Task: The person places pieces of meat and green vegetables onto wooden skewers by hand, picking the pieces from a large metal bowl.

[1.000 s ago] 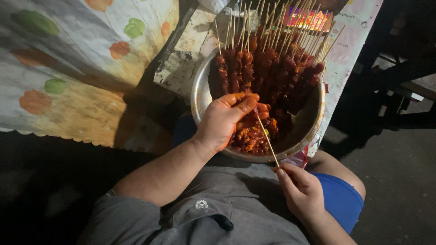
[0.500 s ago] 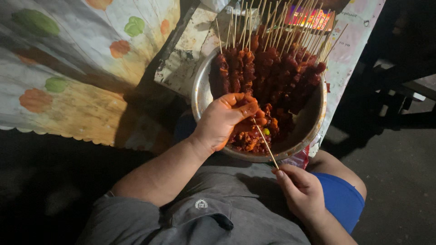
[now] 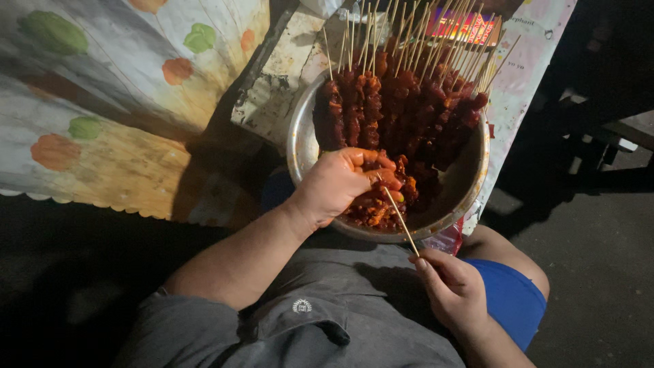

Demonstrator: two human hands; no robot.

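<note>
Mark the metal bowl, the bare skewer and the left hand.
metal bowl [image 3: 477,178]: head view, right rim.
bare skewer [image 3: 400,219]: head view, mid-shaft above the bowl's near rim.
left hand [image 3: 337,182]: head view, back of the hand over the meat.

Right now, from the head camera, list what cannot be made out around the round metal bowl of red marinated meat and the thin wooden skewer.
- Skewer tip: hidden under the left hand in the loose meat; the thin wooden skewer shows only between the hands.
- Right hand grip: the fingertips curl away from the camera.
- Round metal bowl floor: covered by the loaded skewers.
- Skewer ends: cut off by the top edge.
</note>
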